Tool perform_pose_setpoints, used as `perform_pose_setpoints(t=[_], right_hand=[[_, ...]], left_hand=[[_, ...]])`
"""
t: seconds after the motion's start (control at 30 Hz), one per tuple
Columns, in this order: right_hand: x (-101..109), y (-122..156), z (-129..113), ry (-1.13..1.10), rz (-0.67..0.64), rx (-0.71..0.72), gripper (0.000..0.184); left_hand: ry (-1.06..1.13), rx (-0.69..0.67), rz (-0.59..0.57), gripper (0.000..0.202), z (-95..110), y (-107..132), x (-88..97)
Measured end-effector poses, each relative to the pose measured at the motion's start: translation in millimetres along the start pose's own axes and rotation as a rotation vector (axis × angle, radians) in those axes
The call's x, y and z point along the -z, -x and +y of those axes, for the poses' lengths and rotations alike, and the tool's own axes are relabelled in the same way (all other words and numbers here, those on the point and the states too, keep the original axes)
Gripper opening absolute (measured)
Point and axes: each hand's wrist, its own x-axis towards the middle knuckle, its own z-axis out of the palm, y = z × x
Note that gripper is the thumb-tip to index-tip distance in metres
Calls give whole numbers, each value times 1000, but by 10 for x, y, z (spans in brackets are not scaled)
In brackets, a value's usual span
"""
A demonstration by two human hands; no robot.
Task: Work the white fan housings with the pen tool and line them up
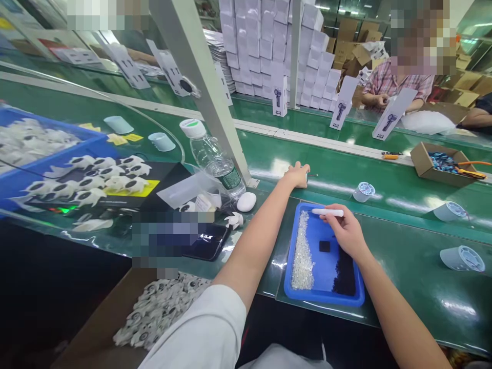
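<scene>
My right hand (346, 228) is closed on a white pen-shaped tool (327, 212), held level over the far end of a blue tray (295, 292). In the tray lie a strip of tiny clear parts (302, 251) and a small black square (325, 246). My left hand (298, 174) is stretched out onto the green conveyor belt (346, 174), its fingers curled down around something small with a thin red wire beside it; I cannot make out what it is.
White fan impellers (96, 179) lie on a black mat at left, a blue bin (46, 138) behind. A water bottle (211, 156), phone (205, 241) and white egg-shaped piece (246, 201) are near. Round housings (363, 191) ride the belt. A cardboard box (442, 163); another person sits across.
</scene>
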Motion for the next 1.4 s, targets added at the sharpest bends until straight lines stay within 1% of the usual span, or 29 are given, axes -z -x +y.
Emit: perform_pose_setpoints(t=[0.33,0.4,0.5,0.57,0.63,0.7,0.77,0.83,0.93,0.97,1.0,1.07,1.13,1.17,1.27,1.33,1.4], right_hand=[[-2,-4,-3,62,-19,-5,32],[16,7,-47,148,22,36,30],[62,26,-133,347,95,152,22],[95,26,-172,427,113,203,23],[126,14,-177,445,171,222,24],[151,-5,-151,438,280,254,27],[170,-22,-111,436,358,291,30],[180,-32,-73,443,380,321,32],[176,-36,-42,442,347,335,32],[172,-37,-37,438,329,337,31],[168,-37,-34,435,313,339,30],[160,-38,-30,438,295,346,29],[152,-39,-25,449,291,363,28],[148,-38,-22,454,288,375,27],[137,-30,-12,448,240,400,26],[136,-22,-8,426,173,393,26],[149,-13,-5,405,109,372,26]], left_hand=[[77,-13,30,56,113,10,-53],[103,-25,42,55,126,-3,-70],[151,-47,72,54,147,-31,-99],[190,-61,96,56,163,-49,-121],[234,-77,123,59,176,-61,-144],[283,-95,160,64,181,-65,-164],[338,-107,202,68,182,-62,-171],[398,-110,243,69,186,-52,-154],[485,-111,301,69,223,-24,-71],[555,-111,328,67,247,-9,-31],[669,-113,352,63,274,10,14],[1002,-135,372,51,331,56,109],[1348,-190,338,41,378,114,202],[1466,-226,307,37,394,146,246],[1663,-312,229,31,414,247,353],[1712,-342,194,27,418,311,405],[1717,-362,181,23,426,368,443]])
